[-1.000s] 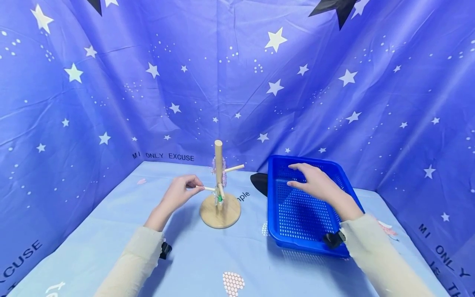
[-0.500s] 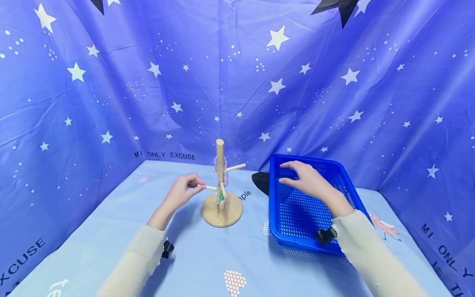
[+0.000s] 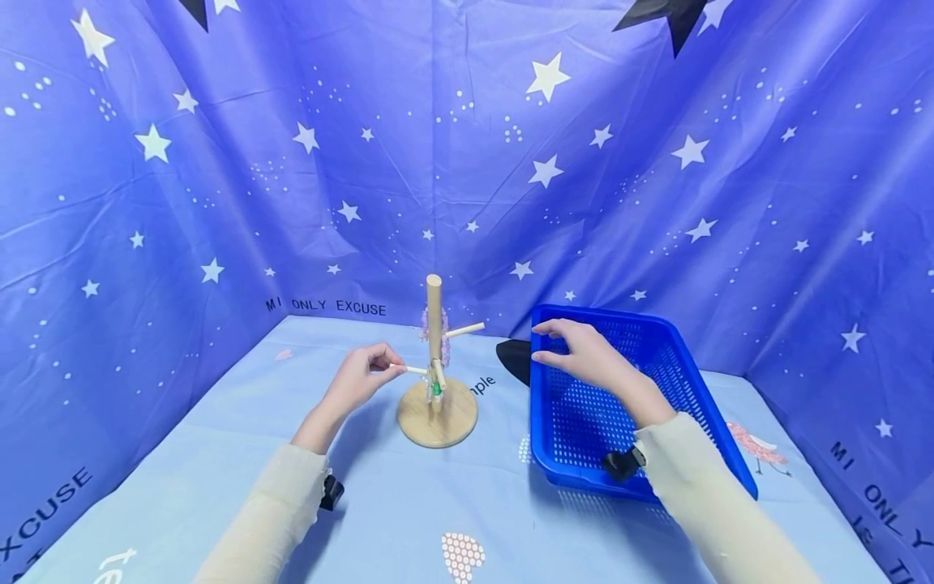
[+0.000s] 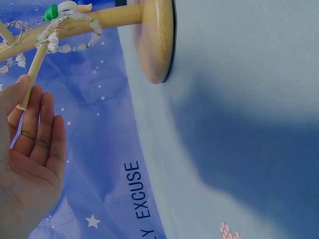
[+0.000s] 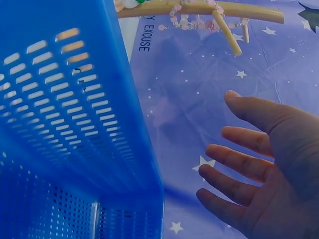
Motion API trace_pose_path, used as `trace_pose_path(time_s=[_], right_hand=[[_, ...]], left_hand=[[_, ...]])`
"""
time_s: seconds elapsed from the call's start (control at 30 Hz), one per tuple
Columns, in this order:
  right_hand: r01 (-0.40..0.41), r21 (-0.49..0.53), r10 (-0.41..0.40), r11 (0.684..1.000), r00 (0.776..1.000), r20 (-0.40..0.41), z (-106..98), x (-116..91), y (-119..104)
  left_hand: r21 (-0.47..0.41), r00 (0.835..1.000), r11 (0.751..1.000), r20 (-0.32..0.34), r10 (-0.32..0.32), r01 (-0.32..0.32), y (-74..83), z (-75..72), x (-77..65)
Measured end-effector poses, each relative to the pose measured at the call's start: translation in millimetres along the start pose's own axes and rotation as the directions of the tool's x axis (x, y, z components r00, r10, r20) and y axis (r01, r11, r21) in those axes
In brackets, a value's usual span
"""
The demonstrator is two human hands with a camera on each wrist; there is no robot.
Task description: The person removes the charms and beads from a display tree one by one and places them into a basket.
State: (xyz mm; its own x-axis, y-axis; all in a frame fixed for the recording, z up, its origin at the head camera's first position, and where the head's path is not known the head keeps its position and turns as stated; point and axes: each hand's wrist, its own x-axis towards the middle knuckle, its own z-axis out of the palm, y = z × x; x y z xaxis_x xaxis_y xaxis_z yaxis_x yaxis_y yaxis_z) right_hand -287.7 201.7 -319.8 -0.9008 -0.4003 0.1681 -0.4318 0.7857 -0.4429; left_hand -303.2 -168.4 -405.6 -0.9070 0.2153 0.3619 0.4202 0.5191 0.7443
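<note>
A wooden jewellery stand with a round base stands mid-table, several pegs sticking out of its post. My left hand pinches the tip of its left peg between thumb and fingers. A bracelet of clear and pale beads hangs around that peg's root, near a green charm. Pink beaded strands hang higher on the stand. My right hand hovers over the left part of the blue basket, thumb and fingers spread apart, holding nothing.
The basket has perforated walls and stands right of the stand; no contents show in the visible part of it. A light blue printed cloth covers the table. Starry blue curtains enclose the back and sides.
My right hand has moved left across the basket, toward the stand, fingers still spread. The left hand keeps its pinch on the peg. The whole view has shifted slightly.
</note>
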Motion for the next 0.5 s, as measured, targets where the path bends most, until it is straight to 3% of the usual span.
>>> trace_pose_path(time_s=[0.5], right_hand=[[0.019, 0.132, -0.017, 0.991, 1.0, -0.017, 6.3, 10.9, -15.5]], left_hand=[[-0.02, 1.0, 1.0, 0.006, -0.016, 0.016, -0.1, 1.3, -1.4]])
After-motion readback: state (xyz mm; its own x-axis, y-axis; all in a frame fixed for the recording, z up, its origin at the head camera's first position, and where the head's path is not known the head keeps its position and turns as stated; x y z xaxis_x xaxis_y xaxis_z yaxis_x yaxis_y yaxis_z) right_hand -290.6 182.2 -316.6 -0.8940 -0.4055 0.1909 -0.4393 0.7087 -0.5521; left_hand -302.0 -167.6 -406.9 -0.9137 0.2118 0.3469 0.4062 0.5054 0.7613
